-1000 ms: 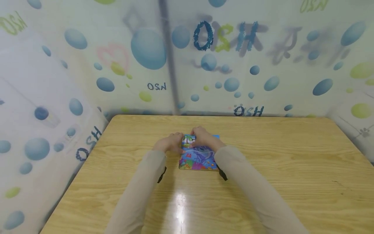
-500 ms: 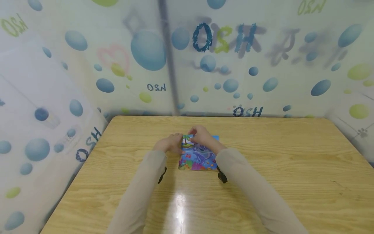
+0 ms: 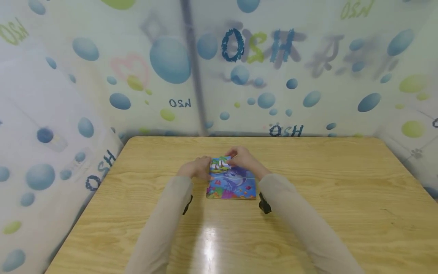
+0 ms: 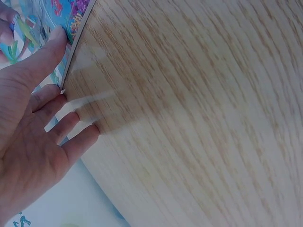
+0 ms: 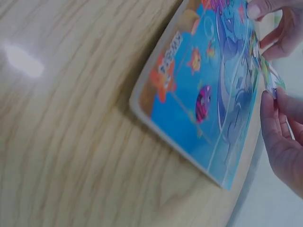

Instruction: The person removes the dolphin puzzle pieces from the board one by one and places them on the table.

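A colourful sea-picture jigsaw board (image 3: 231, 184) lies flat in the middle of the wooden table (image 3: 308, 182). My left hand (image 3: 196, 168) rests at the board's far left corner. In the left wrist view, the left hand (image 4: 38, 118) has straight fingers and its thumb touches the board's edge (image 4: 71, 28). My right hand (image 3: 242, 158) is at the board's far edge and pinches a puzzle piece (image 3: 220, 164) with a palm and boat picture. In the right wrist view, the right hand's fingertips (image 5: 270, 101) grip that piece (image 5: 269, 75) just above the board (image 5: 199, 94).
Translucent sheeting printed with blue and green bubbles (image 3: 239, 76) walls in the table at the back and on both sides. Bare wood surrounds the board, with a glare spot (image 3: 210, 243) near the front. Dark wrist straps (image 3: 265, 205) show on both sleeves.
My right hand has drawn back toward the far right, uncovering more of the board. The palm and boat piece now shows at the far left corner. My left hand stays put.
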Demonstrator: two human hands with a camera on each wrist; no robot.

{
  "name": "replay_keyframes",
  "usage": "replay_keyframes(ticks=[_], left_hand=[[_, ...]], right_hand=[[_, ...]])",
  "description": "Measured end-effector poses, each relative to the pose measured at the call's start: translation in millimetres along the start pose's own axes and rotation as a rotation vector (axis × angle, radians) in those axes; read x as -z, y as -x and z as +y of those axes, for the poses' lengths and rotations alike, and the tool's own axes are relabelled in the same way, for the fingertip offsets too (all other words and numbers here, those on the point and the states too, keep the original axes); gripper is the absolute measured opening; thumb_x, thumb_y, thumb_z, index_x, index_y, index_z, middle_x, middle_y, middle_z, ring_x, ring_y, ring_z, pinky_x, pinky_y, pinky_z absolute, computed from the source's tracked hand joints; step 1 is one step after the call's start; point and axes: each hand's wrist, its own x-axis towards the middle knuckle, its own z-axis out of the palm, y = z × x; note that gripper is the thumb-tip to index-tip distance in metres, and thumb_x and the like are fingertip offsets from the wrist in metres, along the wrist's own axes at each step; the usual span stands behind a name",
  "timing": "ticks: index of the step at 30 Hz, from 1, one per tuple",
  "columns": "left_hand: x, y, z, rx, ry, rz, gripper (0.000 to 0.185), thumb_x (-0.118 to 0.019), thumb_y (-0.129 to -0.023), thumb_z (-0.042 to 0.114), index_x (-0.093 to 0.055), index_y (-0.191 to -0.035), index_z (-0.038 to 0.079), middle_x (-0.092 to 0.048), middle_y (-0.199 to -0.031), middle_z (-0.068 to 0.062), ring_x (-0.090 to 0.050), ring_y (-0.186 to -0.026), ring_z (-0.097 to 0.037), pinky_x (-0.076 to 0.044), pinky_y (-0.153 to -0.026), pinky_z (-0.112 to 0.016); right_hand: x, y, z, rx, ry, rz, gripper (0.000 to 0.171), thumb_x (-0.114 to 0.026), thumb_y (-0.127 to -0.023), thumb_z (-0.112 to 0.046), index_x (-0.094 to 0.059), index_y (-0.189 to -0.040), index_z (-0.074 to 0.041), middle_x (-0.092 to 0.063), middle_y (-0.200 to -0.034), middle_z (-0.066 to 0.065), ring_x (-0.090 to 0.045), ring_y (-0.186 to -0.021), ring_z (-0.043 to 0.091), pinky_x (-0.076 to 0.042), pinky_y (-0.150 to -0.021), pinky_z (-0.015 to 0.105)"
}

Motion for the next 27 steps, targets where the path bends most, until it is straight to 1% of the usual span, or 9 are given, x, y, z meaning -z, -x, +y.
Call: replay_keyframes(ticks=[4, 10, 12, 18, 23, 27], left_hand=[[-0.1, 1.0, -1.4, -0.004, -0.004, -0.002, 0.069, -0.068, -0.084, 0.032, -0.035, -0.140, 0.006, -0.034, -0.147, -0.016, -0.028, -0.138, -0.038, -0.027, -0.113, -0.053], [1.6, 3.0, -3.1, -0.012, -0.002, -0.024, 0.077, -0.066, -0.086, 0.030, -0.025, -0.145, 0.003, -0.024, -0.152, -0.019, -0.019, -0.141, -0.039, -0.021, -0.115, -0.054], [1.9, 2.7, -3.7, -0.014, -0.008, -0.027, 0.078, -0.066, -0.086, 0.031, -0.024, -0.146, 0.003, -0.024, -0.152, -0.020, -0.019, -0.141, -0.039, -0.021, -0.115, -0.053], [1.9, 1.9, -3.1, -0.013, -0.022, -0.023, 0.073, -0.067, -0.085, 0.032, -0.030, -0.143, 0.005, -0.030, -0.150, -0.019, -0.024, -0.140, -0.038, -0.025, -0.114, -0.053], [1.7, 2.2, -1.5, -0.013, -0.015, -0.026, 0.073, -0.066, -0.086, 0.032, -0.030, -0.143, 0.005, -0.028, -0.151, -0.019, -0.023, -0.140, -0.039, -0.024, -0.114, -0.053], [2.0, 2.4, 0.0, -0.014, -0.017, -0.023, 0.072, -0.066, -0.086, 0.032, -0.030, -0.142, 0.005, -0.029, -0.150, -0.019, -0.024, -0.140, -0.039, -0.025, -0.114, -0.053]], right_hand=[[6, 2, 4, -0.017, -0.018, -0.005, 0.029, -0.064, -0.084, -0.001, -0.059, -0.113, 0.003, -0.060, -0.101, 0.016, -0.063, -0.074, 0.015, -0.058, -0.072, 0.025], [19, 6, 14, -0.037, 0.011, 0.004, 0.029, -0.064, -0.086, -0.005, -0.059, -0.114, 0.001, -0.059, -0.109, 0.018, -0.065, -0.084, 0.021, -0.057, -0.075, 0.027], [23, 7, 17, -0.042, 0.004, 0.006, 0.030, -0.064, -0.086, -0.004, -0.058, -0.115, 0.002, -0.058, -0.110, 0.019, -0.065, -0.086, 0.022, -0.057, -0.076, 0.028], [35, 12, 26, -0.041, -0.025, 0.002, 0.031, -0.062, -0.086, -0.001, -0.057, -0.115, 0.006, -0.058, -0.103, 0.017, -0.063, -0.077, 0.016, -0.058, -0.076, 0.027], [49, 20, 33, -0.056, -0.032, 0.006, 0.031, -0.060, -0.087, -0.001, -0.055, -0.117, 0.008, -0.057, -0.096, 0.012, -0.062, -0.074, 0.013, -0.058, -0.077, 0.029], [62, 27, 38, -0.056, -0.025, 0.004, 0.032, -0.059, -0.088, -0.001, -0.054, -0.118, 0.008, -0.056, -0.095, 0.011, -0.060, -0.074, 0.012, -0.058, -0.079, 0.031]])
